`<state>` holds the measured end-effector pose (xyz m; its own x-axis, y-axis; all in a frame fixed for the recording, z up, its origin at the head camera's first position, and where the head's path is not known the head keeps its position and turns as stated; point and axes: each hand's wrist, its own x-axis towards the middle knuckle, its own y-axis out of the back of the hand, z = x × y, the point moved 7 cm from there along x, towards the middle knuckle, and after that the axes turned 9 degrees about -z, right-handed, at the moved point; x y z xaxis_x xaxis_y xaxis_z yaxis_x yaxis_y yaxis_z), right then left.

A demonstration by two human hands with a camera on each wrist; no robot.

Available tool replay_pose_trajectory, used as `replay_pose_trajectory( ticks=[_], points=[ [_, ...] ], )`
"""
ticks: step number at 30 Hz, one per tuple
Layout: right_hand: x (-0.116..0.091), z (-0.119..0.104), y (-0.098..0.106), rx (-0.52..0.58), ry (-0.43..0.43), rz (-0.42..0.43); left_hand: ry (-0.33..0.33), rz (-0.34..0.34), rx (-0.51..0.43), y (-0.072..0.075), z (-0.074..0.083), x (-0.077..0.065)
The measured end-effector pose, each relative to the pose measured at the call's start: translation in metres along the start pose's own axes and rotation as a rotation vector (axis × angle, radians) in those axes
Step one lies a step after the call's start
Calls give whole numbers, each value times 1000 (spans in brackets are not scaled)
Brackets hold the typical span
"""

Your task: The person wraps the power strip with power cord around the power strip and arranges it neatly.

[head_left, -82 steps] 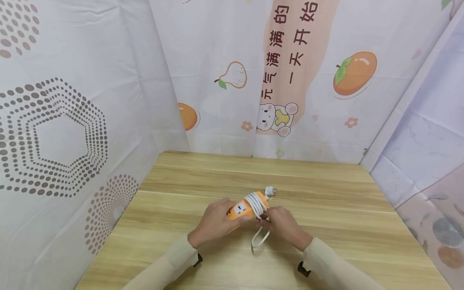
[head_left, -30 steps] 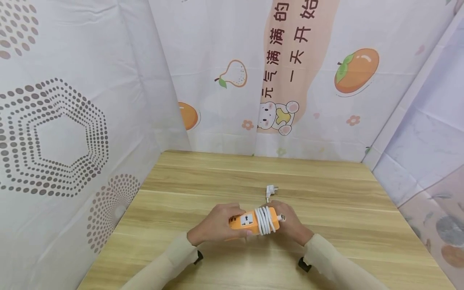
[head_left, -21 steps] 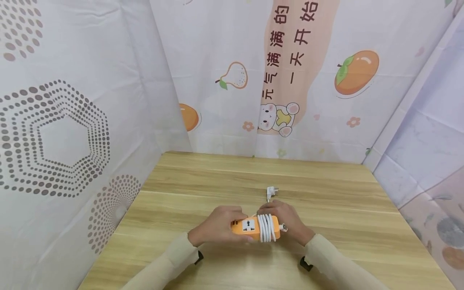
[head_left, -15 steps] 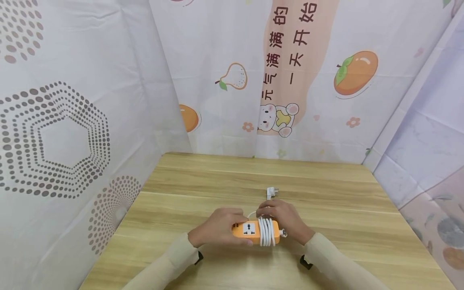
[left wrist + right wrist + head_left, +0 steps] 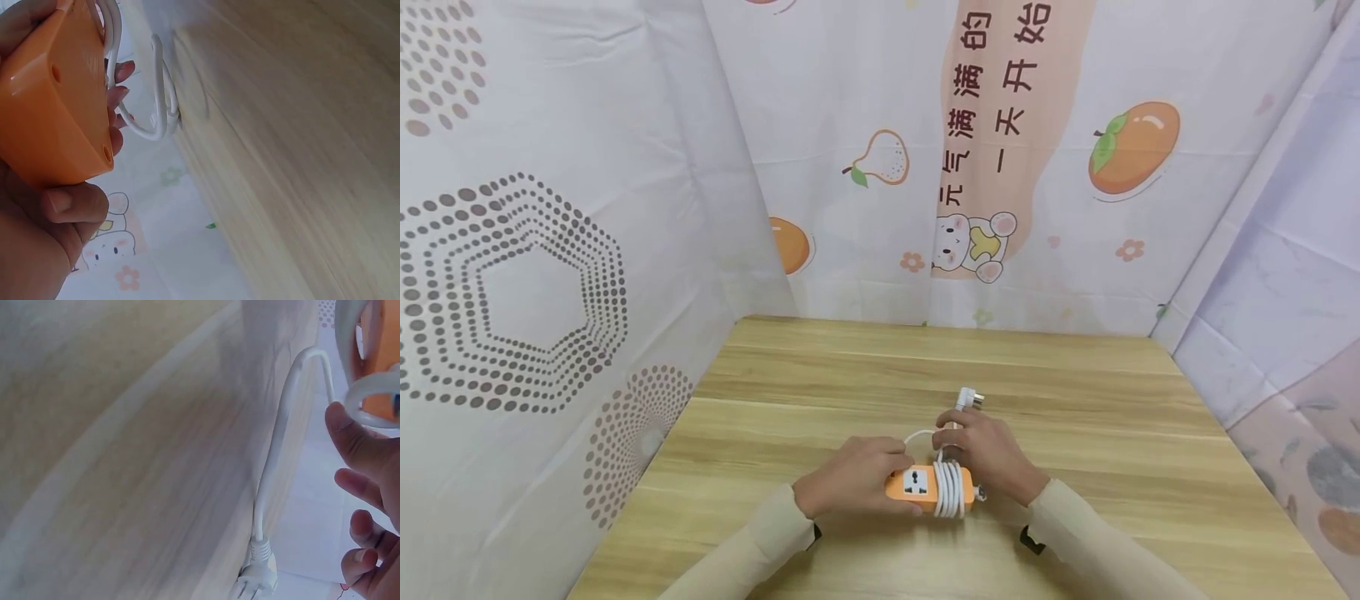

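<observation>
My left hand grips the left end of an orange power strip, a white socket face upward. The left wrist view shows the strip's smooth orange end, with the thumb and fingers around it. White cord is wound several times about the strip's right part. My right hand is just beyond that end, thumb and fingertips pinching the loose length of cord. In the right wrist view this cord bends over and runs to a white plug. The plug lies past the right fingers.
A wood-grain table spreads beneath both hands. Printed white curtains stand along its back and left side, with another curtain at the right.
The strip has turned from slanted to nearly level and come toward me. My right hand has gone from a cord loop on the near side to the far side. The plug has shifted slightly.
</observation>
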<state>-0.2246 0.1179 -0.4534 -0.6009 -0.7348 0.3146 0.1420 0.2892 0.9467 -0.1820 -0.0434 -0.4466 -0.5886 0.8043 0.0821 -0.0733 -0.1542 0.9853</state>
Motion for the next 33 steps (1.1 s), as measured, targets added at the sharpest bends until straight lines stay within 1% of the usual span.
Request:
replay_pose_trajectory(
  ticks=[5,8,13,20,24,27,33],
  points=[
    [2,-6,3,-108,41,3,42,1,14,-1,-3,-2],
    [4,-9,4,-142,63,5,60,7,20,-2,-5,-3],
    [6,-10,6,-132,73,3,68,34,53,-2,-6,-3],
    [6,-11,10,-146,47,14,97,52,89,-4,-7,-4],
    [6,-14,12,-151,45,30,106,45,123,-6,-7,-4],
    [7,-17,12,-152,46,25,115,35,152,-7,-7,-5],
    [9,-20,12,-221,20,-5,100,50,243,-4,-5,-3]
  ],
)
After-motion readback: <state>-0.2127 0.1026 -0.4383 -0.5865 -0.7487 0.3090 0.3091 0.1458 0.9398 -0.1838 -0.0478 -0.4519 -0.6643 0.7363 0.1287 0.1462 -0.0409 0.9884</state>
